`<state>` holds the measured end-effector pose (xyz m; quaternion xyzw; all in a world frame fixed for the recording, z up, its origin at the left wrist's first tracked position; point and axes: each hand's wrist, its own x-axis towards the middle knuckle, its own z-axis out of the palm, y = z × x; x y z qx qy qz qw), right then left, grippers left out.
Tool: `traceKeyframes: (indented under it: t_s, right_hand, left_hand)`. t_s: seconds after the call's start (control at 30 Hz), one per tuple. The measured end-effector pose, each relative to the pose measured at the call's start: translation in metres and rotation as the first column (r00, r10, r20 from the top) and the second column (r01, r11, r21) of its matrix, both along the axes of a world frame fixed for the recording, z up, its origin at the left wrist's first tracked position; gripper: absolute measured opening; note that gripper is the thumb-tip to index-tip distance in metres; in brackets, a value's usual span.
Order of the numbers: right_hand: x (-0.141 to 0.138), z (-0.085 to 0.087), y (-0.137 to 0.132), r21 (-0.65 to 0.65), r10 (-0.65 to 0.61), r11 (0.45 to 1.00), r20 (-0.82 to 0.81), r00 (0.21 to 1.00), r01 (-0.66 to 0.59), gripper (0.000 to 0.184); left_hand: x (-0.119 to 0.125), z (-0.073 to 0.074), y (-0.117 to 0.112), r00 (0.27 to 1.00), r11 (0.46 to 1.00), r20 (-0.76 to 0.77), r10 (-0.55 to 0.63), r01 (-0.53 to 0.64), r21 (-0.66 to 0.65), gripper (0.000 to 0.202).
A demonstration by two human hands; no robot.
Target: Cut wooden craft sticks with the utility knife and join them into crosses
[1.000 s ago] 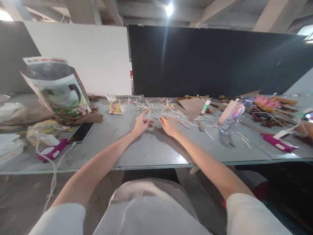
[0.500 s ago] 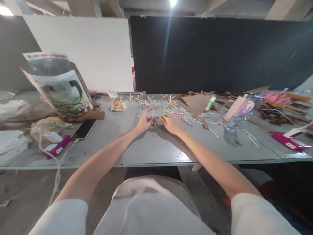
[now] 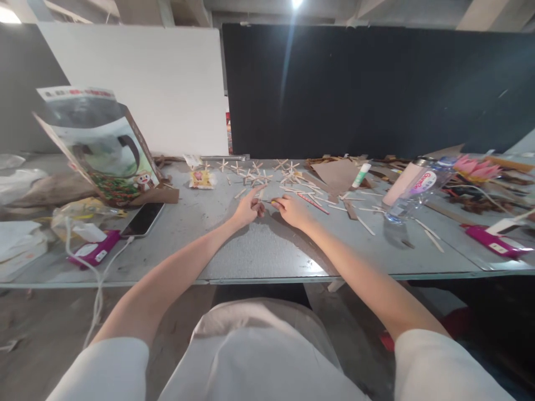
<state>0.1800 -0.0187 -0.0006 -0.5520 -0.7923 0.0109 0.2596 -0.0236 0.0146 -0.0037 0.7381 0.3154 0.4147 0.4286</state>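
Pale stick (image 3: 262, 194) stood above the desk (image 3: 259, 256), clamped in the fingers of the left hand (image 3: 248, 211), apparently for steadiness; the right hand (image 3: 291, 211) had fingers pinched around a thin tool (image 3: 269, 201), pointing leftward.

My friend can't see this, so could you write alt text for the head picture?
A person's left hand holds a pale stick, and the right hand a thin tool, close together over a grey table. Beyond lie stick stars; a phone sits left, a bottle right.
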Motion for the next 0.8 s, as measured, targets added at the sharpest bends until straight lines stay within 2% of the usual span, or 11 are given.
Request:
traceKeyframes:
  t_s: [0.3, 0.43, 0.8]
  right_hand:
    - [0.002, -0.001, 0.003, 0.003, 0.034, 0.999, -0.114, 0.993, -0.034, 0.041]
    - [0.0, 0.0, 0.003, 0.01, 0.033, 0.999, -0.157, 0.987, -0.032, 0.044]
    - [-0.011, 0.006, 0.0, 0.013, -0.056, 0.998, -0.073, 0.996, 0.057, 0.04]
  left_hand:
    - [0.001, -0.001, 0.001, 0.999, 0.999, -0.028, 0.031, -0.031, 0.015, 0.072]
    - [0.001, -0.001, 0.002, 0.997, 0.996, -0.013, 0.081, -0.081, 0.04, 0.071]
    - [0.003, -0.003, 0.004, 0.984, 0.983, 0.032, 0.177, -0.175, -0.047, 0.077]
